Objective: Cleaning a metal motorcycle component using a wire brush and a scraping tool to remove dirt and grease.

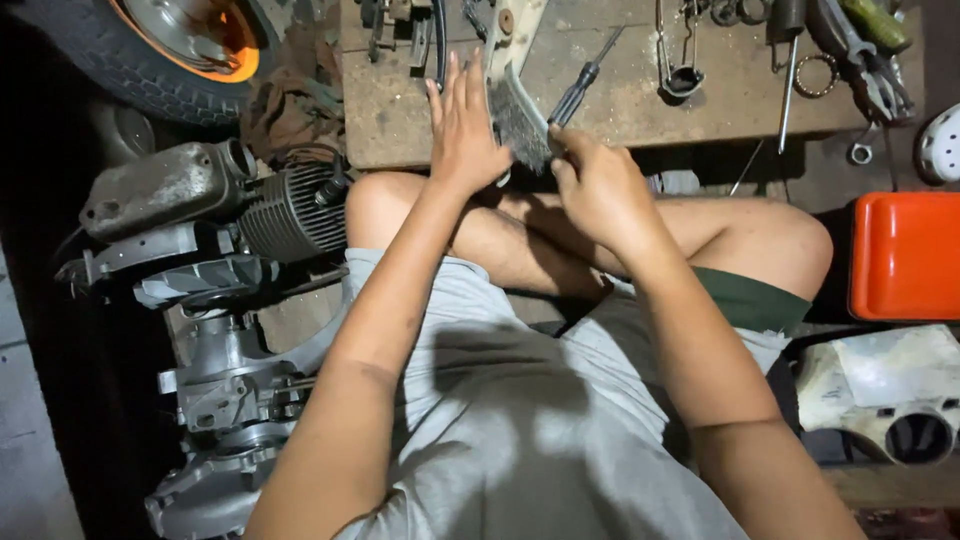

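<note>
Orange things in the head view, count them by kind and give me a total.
Orange plastic tray: 1
Orange wheel hub inside the tyre: 1
Total: 2
Neither hand touches them; the left hand and right hand are on the wire brush.

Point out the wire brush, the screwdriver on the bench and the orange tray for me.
wire brush (pixel 520 125), head view, on the bristles between the two hands.
screwdriver (pixel 578 90), head view, on its dark handle.
orange tray (pixel 905 255), head view, on its flat bottom at the right edge.

Engine (pixel 215 300) left; orange tray (pixel 905 255) right; wheel (pixel 160 50) top-left.
</note>
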